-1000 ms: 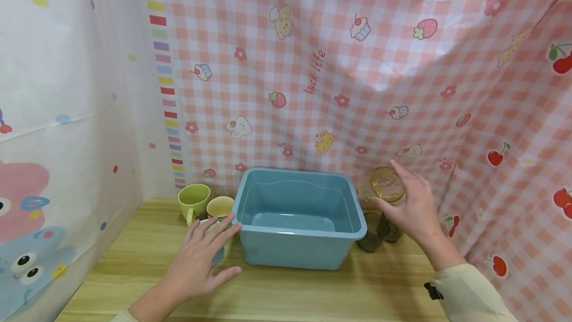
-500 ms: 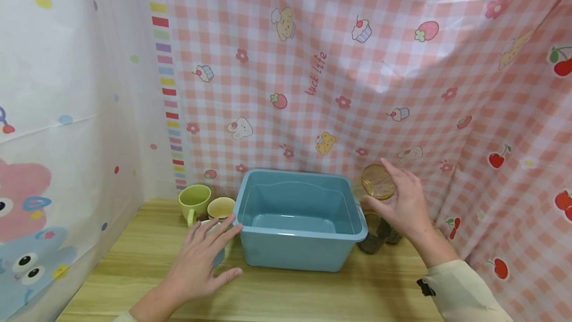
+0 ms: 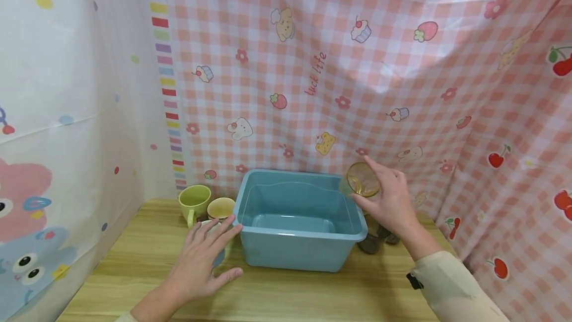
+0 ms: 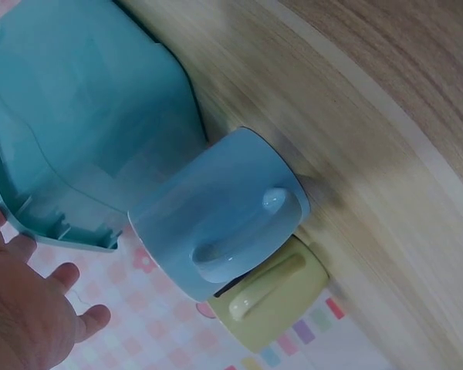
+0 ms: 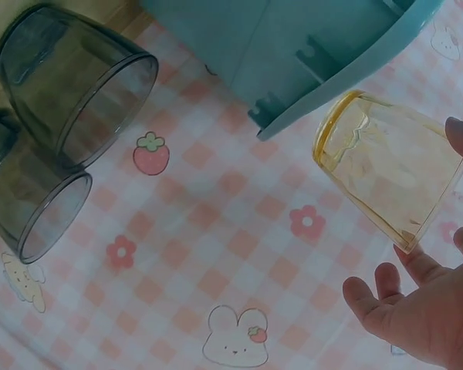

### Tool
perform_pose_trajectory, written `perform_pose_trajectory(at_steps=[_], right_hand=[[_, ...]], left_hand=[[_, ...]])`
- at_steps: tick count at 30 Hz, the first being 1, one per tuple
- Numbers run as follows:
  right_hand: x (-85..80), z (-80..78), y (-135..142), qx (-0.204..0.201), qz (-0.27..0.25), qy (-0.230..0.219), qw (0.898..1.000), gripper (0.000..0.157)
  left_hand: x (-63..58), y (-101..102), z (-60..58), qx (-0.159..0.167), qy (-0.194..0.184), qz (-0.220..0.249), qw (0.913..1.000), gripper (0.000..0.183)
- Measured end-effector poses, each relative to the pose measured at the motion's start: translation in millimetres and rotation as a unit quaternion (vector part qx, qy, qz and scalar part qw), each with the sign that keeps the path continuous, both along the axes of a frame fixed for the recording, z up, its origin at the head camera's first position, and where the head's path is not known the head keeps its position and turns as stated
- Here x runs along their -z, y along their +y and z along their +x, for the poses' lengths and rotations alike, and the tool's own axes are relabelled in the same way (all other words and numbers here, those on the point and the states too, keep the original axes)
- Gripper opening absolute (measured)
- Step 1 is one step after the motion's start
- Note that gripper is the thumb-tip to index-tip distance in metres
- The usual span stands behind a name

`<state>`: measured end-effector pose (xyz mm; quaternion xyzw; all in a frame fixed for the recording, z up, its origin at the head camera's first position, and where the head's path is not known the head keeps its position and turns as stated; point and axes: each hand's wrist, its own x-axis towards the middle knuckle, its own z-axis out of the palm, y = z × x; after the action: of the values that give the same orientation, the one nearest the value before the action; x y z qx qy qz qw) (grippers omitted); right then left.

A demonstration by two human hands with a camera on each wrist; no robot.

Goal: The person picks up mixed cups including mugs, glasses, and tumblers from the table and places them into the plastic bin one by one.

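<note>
Head view: amber glass [image 3: 363, 179] carried from beside to above blue tub [image 3: 300, 255].
Right hand [image 3: 390, 202] pinching glass; left hand [image 3: 201, 257] spread flat on blue mug [image 4: 220, 212].

Two bare hands, left hand [image 3: 196, 262] and right hand [image 3: 393, 202]. Right arm wears a cream long sleeve [image 3: 451, 287] with a small black tab at the cuff. Left forearm bare; pale sleeve edge just visible at bottom.

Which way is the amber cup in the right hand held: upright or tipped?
Tipped. The amber cup lies sideways in the right hand, its round base facing the head camera.
</note>
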<state>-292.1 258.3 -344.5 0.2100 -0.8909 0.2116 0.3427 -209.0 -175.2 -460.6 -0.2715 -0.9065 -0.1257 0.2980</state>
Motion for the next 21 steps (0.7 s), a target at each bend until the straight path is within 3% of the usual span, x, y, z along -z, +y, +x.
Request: perform_pose_trajectory(at_steps=[11,21], right_hand=[[-1.2,-10.0,-24,-0.024,0.025,0.01,0.999,0.093],[0.4,-11.7,-44,-0.028,0.044,-0.024,0.998,0.094]], left_hand=[[1.4,-1,-0.4,-0.003,0.001,0.001,1.0,0.085],[3.2,-2,-0.8,-0.003,-0.003,-0.001,1.0,0.086]])
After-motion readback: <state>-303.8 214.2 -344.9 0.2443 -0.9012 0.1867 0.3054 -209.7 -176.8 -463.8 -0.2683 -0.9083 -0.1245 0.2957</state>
